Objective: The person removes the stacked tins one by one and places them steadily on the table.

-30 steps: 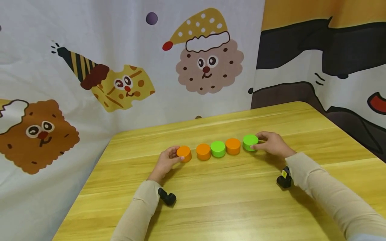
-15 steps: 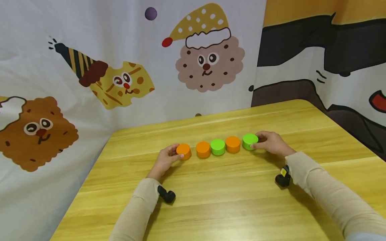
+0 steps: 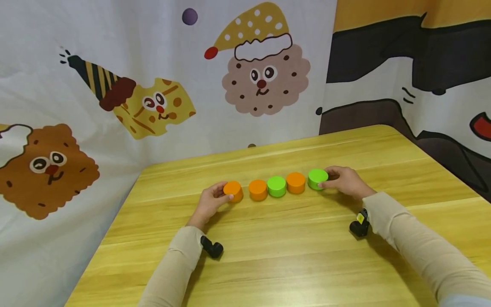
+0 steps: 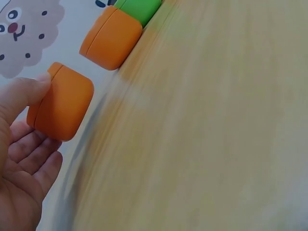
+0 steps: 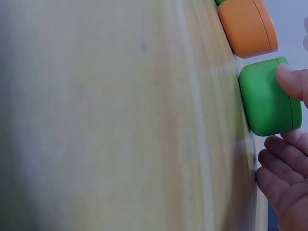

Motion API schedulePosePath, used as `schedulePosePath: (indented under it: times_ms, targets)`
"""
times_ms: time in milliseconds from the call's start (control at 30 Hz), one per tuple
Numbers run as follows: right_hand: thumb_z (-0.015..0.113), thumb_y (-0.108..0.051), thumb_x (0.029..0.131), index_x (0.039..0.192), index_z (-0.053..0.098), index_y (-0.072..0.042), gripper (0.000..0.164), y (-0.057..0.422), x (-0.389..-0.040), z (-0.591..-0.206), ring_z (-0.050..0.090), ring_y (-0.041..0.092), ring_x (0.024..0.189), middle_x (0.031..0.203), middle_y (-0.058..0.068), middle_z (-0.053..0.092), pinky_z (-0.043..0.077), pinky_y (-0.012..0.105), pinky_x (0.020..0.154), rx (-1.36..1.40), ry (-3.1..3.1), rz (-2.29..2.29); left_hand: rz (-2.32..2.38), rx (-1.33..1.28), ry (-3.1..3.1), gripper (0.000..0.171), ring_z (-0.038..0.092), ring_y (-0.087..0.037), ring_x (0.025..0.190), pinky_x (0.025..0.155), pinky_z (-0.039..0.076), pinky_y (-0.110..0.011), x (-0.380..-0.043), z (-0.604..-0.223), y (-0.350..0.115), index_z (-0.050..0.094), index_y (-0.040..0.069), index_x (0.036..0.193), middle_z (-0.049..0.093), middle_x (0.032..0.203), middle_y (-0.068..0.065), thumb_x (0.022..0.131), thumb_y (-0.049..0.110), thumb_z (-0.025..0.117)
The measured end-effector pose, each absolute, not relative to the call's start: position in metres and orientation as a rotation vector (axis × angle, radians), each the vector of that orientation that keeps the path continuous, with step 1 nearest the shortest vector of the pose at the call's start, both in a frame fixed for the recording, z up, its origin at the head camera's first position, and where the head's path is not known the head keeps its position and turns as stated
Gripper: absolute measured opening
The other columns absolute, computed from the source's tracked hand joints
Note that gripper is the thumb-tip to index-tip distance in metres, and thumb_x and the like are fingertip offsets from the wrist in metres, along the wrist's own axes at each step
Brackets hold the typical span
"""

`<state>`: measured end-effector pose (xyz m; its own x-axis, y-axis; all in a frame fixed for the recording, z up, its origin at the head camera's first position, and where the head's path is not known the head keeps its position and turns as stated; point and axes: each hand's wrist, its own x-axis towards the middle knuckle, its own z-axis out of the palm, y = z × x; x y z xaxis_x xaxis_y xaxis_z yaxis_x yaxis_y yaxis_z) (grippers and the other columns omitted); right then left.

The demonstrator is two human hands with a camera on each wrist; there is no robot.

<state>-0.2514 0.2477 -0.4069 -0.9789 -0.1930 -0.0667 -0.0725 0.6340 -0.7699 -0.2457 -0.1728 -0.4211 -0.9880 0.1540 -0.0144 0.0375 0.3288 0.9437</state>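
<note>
Five-piece wording aside, a row of several short round pieces with flat tops, orange and green, runs across the wooden table. My left hand pinches the orange cylinder at the row's left end, thumb on its near side. In the left wrist view a gap parts this orange cylinder from its neighbour. My right hand pinches the green cylinder at the right end. Between them stand an orange cylinder, a green cylinder and another orange cylinder, close together.
Behind the table hangs a white curtain printed with cartoon snacks. Small black wrist cameras sit on both beige sleeves. The table's far edge lies a short way beyond the row.
The head view has shifted slightly. Both hands keep their hold, and the row's spacing looks the same.
</note>
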Motion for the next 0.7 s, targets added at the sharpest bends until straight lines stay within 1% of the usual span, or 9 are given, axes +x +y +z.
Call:
schedulePosePath:
  times_ms: [167,300,467,700]
  targets:
    - [0.072,-0.043,0.078,0.129,0.049,0.001,0.071,0.2461,-0.2496,-0.4062,0.052,0.033,0.111,0.124,0.021,0.055,0.044,0.048,0.093,-0.227,2.709,-1.280,1.727,0.219,2.485,0.053,0.054,-0.026,0.116,0.097,0.045,-0.037,-0.2454,-0.4191,-0.1691,0.051,0.006,0.131,0.057,0.126,-0.013,0.082,0.013,0.071]
    - [0.072,-0.040,0.079,0.128,0.049,0.002,0.068,0.2438,-0.2484,-0.4055,0.052,0.033,0.111,0.123,0.022,0.054,0.044,0.048,0.094,-0.232,2.706,-1.290,1.715,0.257,2.474,0.051,0.055,-0.026,0.114,0.096,0.046,-0.037,-0.2443,-0.4183,-0.1660,0.053,0.006,0.130,0.058,0.125,-0.013,0.082,0.012,0.071]
    - [0.072,-0.038,0.079,0.129,0.048,0.002,0.068,0.2426,-0.2483,-0.4065,0.051,0.034,0.111,0.124,0.022,0.053,0.043,0.048,0.094,-0.214,2.690,-1.304,1.712,0.271,2.468,0.049,0.057,-0.024,0.112,0.095,0.047,-0.036,-0.2436,-0.4189,-0.1637,0.055,0.008,0.128,0.060,0.123,-0.011,0.082,0.011,0.071]
    - [0.072,-0.039,0.079,0.129,0.048,0.002,0.069,0.2409,-0.2472,-0.4072,0.050,0.034,0.111,0.124,0.022,0.052,0.043,0.048,0.095,-0.203,2.673,-1.319,1.683,0.260,2.477,0.049,0.058,-0.026,0.110,0.092,0.049,-0.035,-0.2431,-0.4213,-0.1632,0.055,0.005,0.128,0.060,0.122,-0.014,0.082,0.010,0.071]
